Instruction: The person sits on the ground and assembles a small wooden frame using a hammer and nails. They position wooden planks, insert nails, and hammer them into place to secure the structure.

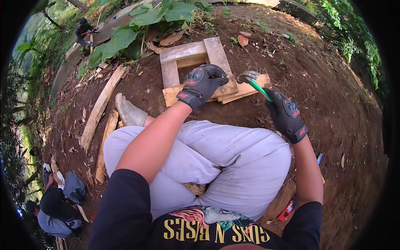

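Two planks (101, 109) lie near the frame (170, 75); left hand (202, 84) pinched, right hand (285, 111) holding hammer (261, 90).

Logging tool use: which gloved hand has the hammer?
The right hand, gripping the hammer by its green handle; the left hand is over the wooden frame.

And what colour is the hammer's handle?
The hammer's handle is green where visible, best seen in the head view.
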The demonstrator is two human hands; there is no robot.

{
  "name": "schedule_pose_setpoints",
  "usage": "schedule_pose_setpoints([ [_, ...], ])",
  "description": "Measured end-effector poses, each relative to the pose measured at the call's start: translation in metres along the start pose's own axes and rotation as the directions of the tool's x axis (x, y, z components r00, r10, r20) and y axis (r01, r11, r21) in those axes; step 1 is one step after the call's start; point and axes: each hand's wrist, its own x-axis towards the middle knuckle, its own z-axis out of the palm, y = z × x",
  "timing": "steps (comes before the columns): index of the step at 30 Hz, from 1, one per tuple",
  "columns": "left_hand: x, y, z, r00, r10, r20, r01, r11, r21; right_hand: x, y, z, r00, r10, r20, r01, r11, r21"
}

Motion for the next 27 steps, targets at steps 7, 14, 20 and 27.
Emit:
schedule_pose_setpoints([
  [7,0.005,0.002,-0.007,0.997,0.083,-0.01,-0.081,0.989,0.123,0.015,-0.031,-0.011,0.965,-0.156,-0.209,0.176,0.981,0.079],
  [14,0.002,-0.007,0.001,0.998,0.06,-0.034,-0.061,0.998,-0.006,0.032,-0.051,-0.022,0.971,-0.055,-0.233,0.084,0.99,0.114],
  [20,0.005,0.006,0.001,0.999,0.041,0.006,-0.041,0.998,0.051,0.024,-0.04,-0.019,0.999,-0.047,-0.007,0.047,0.997,-0.061],
  [27,0.006,-0.009,0.003,0.997,0.078,-0.008,-0.079,0.997,-0.018,0.018,-0.054,-0.015,0.957,-0.053,-0.287,0.062,0.998,0.022],
])
